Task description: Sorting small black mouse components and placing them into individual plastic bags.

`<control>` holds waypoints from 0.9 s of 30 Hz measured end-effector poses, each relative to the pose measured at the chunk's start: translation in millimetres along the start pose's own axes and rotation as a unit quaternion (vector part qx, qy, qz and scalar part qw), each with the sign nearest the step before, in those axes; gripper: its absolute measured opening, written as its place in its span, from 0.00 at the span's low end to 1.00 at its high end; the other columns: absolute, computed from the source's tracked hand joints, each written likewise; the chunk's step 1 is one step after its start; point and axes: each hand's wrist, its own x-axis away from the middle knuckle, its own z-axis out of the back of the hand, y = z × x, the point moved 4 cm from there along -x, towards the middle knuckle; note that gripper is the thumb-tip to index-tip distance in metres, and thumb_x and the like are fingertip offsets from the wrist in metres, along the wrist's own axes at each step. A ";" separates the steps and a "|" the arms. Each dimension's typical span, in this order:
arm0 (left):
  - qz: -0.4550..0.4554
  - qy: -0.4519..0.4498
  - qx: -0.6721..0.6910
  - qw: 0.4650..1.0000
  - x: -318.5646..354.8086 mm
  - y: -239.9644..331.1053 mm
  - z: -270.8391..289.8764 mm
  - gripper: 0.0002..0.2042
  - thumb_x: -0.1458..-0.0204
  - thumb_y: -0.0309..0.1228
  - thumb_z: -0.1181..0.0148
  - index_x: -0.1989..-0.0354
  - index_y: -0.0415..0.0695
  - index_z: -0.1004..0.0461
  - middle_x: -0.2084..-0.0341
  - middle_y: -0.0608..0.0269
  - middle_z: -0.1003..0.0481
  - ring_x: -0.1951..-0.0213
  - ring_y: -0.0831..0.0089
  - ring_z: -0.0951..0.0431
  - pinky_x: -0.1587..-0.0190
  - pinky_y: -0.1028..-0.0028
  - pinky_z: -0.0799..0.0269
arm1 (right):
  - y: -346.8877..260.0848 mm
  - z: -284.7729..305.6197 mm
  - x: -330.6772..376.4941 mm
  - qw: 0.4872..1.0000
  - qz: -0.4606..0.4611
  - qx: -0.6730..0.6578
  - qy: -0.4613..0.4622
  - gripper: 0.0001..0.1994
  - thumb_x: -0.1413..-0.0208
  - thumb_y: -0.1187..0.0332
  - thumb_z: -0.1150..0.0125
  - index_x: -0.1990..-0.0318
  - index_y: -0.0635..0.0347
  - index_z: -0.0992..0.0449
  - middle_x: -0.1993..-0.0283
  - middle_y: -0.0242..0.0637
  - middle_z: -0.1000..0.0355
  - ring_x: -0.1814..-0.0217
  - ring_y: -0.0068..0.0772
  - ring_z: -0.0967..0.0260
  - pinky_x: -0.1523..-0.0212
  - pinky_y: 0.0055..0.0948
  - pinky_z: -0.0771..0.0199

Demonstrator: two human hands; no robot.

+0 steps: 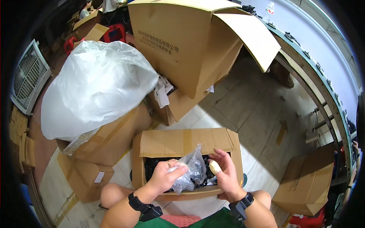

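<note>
My left hand (167,175) is closed on a clear plastic bag (195,167), gripping its gathered part over an open cardboard box (188,140). The bag's loose end stands up to the right of that hand. To its right, my right hand (225,173) is open with fingers apart, and its thumb wears a pale cover. Nothing shows in its grasp. Small black parts (153,165) fill the box beneath both hands. What the bag contains is hard to make out.
A large plastic-lined carton (99,87) stands at left, near a tall open carton (178,45). Another carton (304,182) sits at right, below a long workbench (323,76) holding small black items. A white grille (30,78) leans at far left. A person (85,9) is in the far background.
</note>
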 end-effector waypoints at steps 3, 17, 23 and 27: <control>0.095 0.000 0.178 0.979 3.3 0.9 -1.9 0.09 0.41 0.30 0.40 0.61 0.36 0.20 0.66 0.64 0.20 0.65 0.78 0.23 0.59 0.77 0.29 | 1.4 -8.5 3.9 0.969 -0.188 -0.157 -0.038 0.26 0.36 0.63 0.43 0.35 0.63 0.40 0.49 0.35 0.30 0.47 0.28 0.32 0.43 0.29 0.31; 0.150 0.045 0.297 0.942 2.8 -4.4 -7.7 0.11 0.40 0.33 0.42 0.57 0.37 0.23 0.63 0.62 0.21 0.62 0.75 0.21 0.56 0.73 0.26 | 28.2 -8.7 -5.9 0.947 -0.207 -0.244 0.008 0.18 0.40 0.71 0.41 0.44 0.65 0.33 0.49 0.37 0.28 0.47 0.30 0.28 0.44 0.29 0.27; 0.158 0.030 0.374 0.913 4.2 -5.1 -11.0 0.11 0.38 0.34 0.44 0.58 0.38 0.23 0.65 0.62 0.21 0.64 0.75 0.21 0.59 0.73 0.26 | -16.0 -14.2 -10.2 0.912 -0.111 -0.385 -0.084 0.28 0.44 0.71 0.37 0.37 0.67 0.37 0.38 0.44 0.32 0.39 0.35 0.31 0.37 0.35 0.32; 0.161 0.016 0.380 0.910 5.7 -4.1 -10.5 0.12 0.38 0.35 0.44 0.58 0.38 0.23 0.65 0.62 0.21 0.64 0.75 0.21 0.59 0.73 0.27 | 9.1 -20.1 0.2 0.912 -0.215 -0.324 -0.127 0.26 0.41 0.72 0.38 0.37 0.66 0.37 0.43 0.39 0.29 0.42 0.31 0.30 0.41 0.32 0.29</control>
